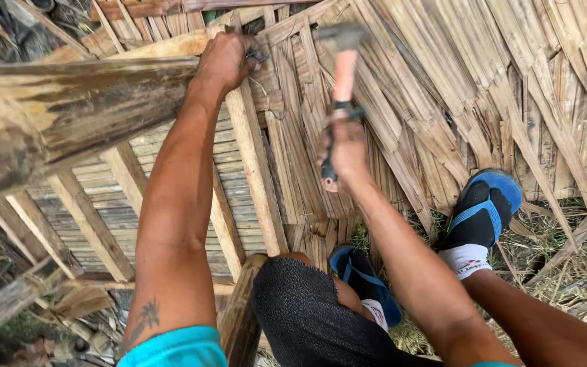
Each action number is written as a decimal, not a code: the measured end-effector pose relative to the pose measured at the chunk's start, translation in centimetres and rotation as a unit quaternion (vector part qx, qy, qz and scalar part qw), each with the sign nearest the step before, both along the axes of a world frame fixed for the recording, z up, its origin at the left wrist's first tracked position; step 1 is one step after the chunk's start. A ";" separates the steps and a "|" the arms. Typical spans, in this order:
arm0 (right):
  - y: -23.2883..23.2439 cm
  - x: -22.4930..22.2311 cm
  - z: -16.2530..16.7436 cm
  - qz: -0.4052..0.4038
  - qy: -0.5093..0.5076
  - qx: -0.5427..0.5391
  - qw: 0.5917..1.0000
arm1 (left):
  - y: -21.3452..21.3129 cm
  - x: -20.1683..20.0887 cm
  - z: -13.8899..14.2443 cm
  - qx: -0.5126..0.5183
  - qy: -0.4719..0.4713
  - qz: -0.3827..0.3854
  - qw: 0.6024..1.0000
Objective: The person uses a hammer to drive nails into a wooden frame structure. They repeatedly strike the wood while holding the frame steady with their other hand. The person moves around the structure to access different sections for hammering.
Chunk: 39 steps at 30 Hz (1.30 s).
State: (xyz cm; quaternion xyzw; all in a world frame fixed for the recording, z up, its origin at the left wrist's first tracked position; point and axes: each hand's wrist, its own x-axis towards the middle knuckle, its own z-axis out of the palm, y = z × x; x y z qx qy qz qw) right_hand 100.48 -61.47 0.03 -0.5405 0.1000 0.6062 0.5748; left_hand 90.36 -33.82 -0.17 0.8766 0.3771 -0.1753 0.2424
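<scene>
My right hand grips the handle of a hammer with an orange-pink shaft; its metal head, blurred, points up over the woven bamboo panel. My left hand is closed on a thin piece of metal, a nail or wire, pressed at the top of a wooden slat where it meets a thick bamboo pole. The two hands are a short way apart, hammer head to the right of the left fist.
Several wooden slats cross a lattice below. My feet in blue and black sandals stand on the panel's edge, over dry grass. My knee in dark shorts is bent in front.
</scene>
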 end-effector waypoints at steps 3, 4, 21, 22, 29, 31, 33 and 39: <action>-0.7 -0.3 -1.3 -0.280 -0.053 0.046 0.957 | -0.4 0.4 1.4 0.011 -0.045 -0.016 0.999; -0.7 -0.9 -1.8 -0.249 0.056 0.081 0.964 | -0.5 0.7 1.8 0.013 -0.050 -0.026 0.998; 2.4 0.3 0.9 0.044 0.042 -0.020 0.998 | -16.7 -9.1 -4.8 0.264 -0.326 0.471 0.776; 2.4 -0.3 0.5 0.161 0.078 -0.059 0.982 | -16.6 -8.8 -5.3 0.256 -0.317 0.466 0.785; -2.2 9.5 2.1 -0.270 -0.094 0.087 0.954 | -15.9 -8.5 -4.8 0.170 -0.299 0.532 0.774; -0.8 8.0 2.1 -0.425 -0.085 0.063 0.899 | -15.8 -8.4 -4.7 0.198 -0.277 0.528 0.778; 2.1 1.7 0.8 -0.188 0.038 0.030 0.981 | -15.7 -8.3 -4.4 0.220 -0.280 0.525 0.773; -0.4 2.2 -1.4 -0.013 0.051 0.025 0.998 | -15.5 -8.3 -3.5 0.207 -0.328 0.515 0.764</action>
